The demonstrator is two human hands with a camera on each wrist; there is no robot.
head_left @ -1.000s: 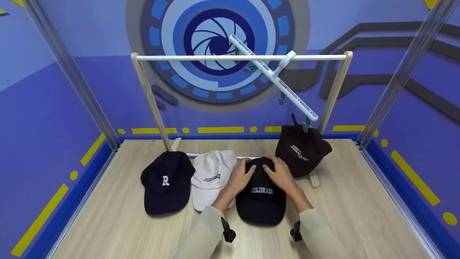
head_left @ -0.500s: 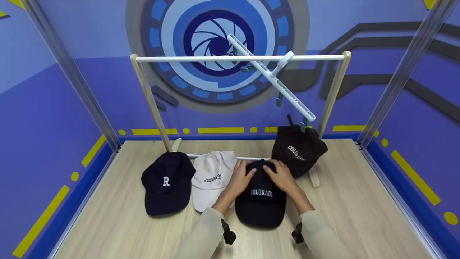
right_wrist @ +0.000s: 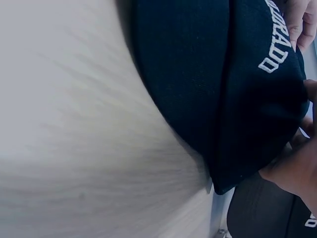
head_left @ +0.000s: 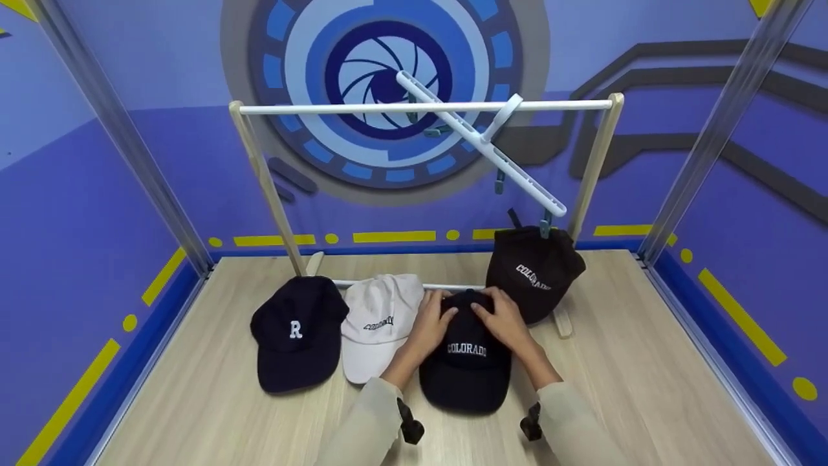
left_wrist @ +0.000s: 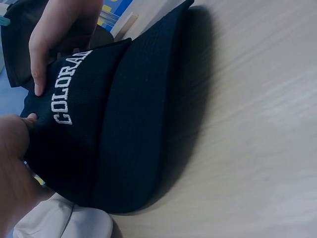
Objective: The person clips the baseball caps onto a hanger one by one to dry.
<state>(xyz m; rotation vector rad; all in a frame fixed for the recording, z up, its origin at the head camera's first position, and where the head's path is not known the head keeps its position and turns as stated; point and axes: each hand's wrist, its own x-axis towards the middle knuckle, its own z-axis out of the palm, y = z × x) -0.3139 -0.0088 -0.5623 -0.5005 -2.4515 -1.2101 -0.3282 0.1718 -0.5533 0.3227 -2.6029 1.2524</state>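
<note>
Between both hands is a black baseball cap with white COLORADO lettering, its brim toward me. My left hand grips the cap's left side, thumb on the crown and fingers round the back edge. On the other side my right hand holds it the same way. The left wrist view shows the brim casting a shadow on the table. Just behind my right hand hangs a dark brown COLORADO cap, clipped to a white hanger. The fingertips behind the black cap are hidden.
A white COLORADO cap and a navy cap with an R lie left of the black one. The hanger hooks over the top bar of a wooden-legged rack. Several green clips dangle from it. Metal posts stand at the corners.
Both hands keep their grip on the black cap, which has come slightly toward me. The hanger has swung a little, its far end shifting left and down. The view itself has shifted slightly.
</note>
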